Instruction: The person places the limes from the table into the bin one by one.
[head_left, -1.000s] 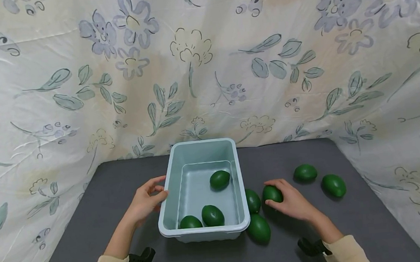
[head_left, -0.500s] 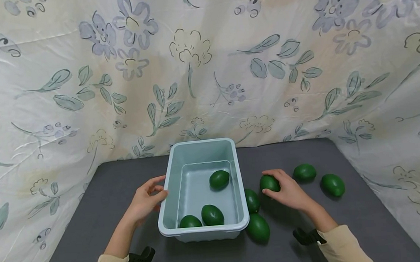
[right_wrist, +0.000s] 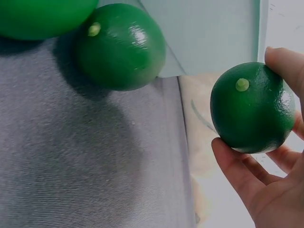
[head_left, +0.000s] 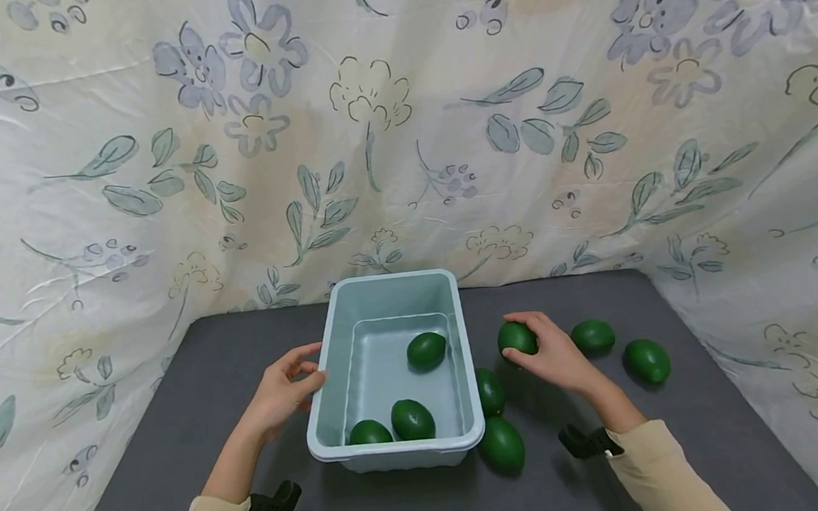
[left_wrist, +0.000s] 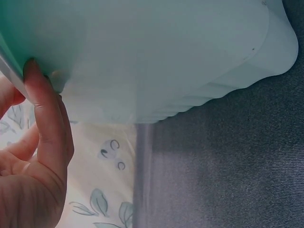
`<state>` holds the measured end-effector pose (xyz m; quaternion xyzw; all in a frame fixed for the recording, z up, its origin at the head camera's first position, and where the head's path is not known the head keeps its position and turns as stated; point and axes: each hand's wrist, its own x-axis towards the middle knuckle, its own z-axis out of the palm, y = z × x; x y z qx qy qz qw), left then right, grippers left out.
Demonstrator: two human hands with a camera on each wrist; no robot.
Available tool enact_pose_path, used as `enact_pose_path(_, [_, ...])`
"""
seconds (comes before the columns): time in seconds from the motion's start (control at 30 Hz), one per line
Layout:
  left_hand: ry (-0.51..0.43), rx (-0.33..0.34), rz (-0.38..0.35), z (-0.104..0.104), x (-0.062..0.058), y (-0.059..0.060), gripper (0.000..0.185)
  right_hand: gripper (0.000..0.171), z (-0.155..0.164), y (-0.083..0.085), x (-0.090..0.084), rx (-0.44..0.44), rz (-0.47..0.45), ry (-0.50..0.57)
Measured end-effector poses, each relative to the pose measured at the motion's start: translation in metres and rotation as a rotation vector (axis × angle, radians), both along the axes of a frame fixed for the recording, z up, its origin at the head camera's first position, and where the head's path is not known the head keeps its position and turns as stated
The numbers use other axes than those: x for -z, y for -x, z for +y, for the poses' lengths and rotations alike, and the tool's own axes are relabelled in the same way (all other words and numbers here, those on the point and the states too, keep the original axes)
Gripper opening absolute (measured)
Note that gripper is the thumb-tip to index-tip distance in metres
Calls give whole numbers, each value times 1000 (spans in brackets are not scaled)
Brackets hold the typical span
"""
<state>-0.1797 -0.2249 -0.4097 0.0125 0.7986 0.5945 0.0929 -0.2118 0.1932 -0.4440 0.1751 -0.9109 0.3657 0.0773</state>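
My right hand (head_left: 552, 355) holds a green lime (head_left: 516, 338) between thumb and fingers, raised beside the bin's right wall. In the right wrist view this lime (right_wrist: 251, 109) shows its pale stem nub, with fingertips around its sides. My left hand (head_left: 285, 392) grips the left rim of a pale blue-green plastic bin (head_left: 397, 449). In the left wrist view the fingers (left_wrist: 45, 114) press on the bin's outer wall (left_wrist: 156, 57) under the rim. Inside the bin lie three limes: one toward the back (head_left: 427, 351) and two near the front (head_left: 413, 419).
Two limes sit against the bin's right side, one behind (head_left: 490, 392) and one in front (head_left: 502, 446). Farther right on the dark grey table (head_left: 241, 343) are two more limes (head_left: 647, 361). A floral cloth (head_left: 400, 151) hangs behind the table.
My right hand has lifted its lime and carried it up and away from the two limes beside the bin, slightly leftward. The left hand keeps its place on the rim.
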Motion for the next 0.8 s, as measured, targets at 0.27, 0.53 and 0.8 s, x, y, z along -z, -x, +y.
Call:
enact_pose_path(0.27, [4,0,-3,1,0,0,54,57,-2,6,-13,-7,4,-2])
enact_pose_path(0.53, [2,4,-3,1,-1,-1,53,56,-5,10,-26,0,-2,4])
enact_pose_path(0.8, [38,-16,1,1,-2,-1,53,56,-14,15,-43,-12,19,12])
